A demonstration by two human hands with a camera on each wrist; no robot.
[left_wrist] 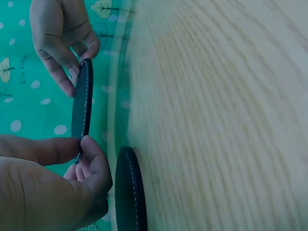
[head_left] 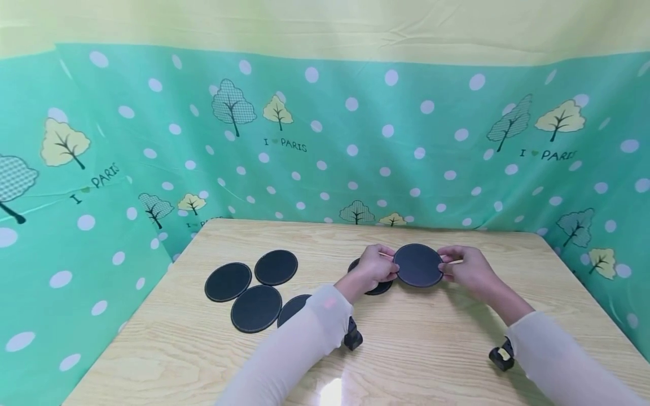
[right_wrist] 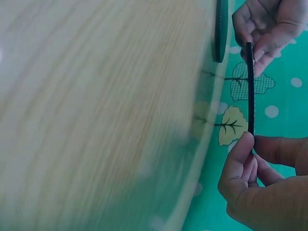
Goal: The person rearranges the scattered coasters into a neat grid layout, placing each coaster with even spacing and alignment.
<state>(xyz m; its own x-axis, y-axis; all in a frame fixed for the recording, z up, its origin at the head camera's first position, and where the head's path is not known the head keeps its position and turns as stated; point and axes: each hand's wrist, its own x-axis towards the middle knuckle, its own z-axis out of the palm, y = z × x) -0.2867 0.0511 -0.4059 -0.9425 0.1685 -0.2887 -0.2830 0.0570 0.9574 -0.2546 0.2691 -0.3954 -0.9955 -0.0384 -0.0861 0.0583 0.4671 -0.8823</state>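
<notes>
A round black coaster (head_left: 418,265) with a stitched rim is held up between both hands, above the wooden table. My left hand (head_left: 374,267) pinches its left edge between thumb and fingers. At the opposite edge, my right hand (head_left: 468,268) pinches it the same way. Both wrist views show the held coaster (left_wrist: 83,103) nearly edge-on, with the thumbs and fingertips right at its rim. Another black coaster (head_left: 380,287) lies on the table just under my left hand, which partly hides it.
Several more black coasters lie at the left of the wooden table (head_left: 406,349), among them one coaster (head_left: 256,308) at the front and one coaster (head_left: 293,307) partly covered by my left sleeve. A green dotted cloth (head_left: 325,141) hangs behind the table and along its sides.
</notes>
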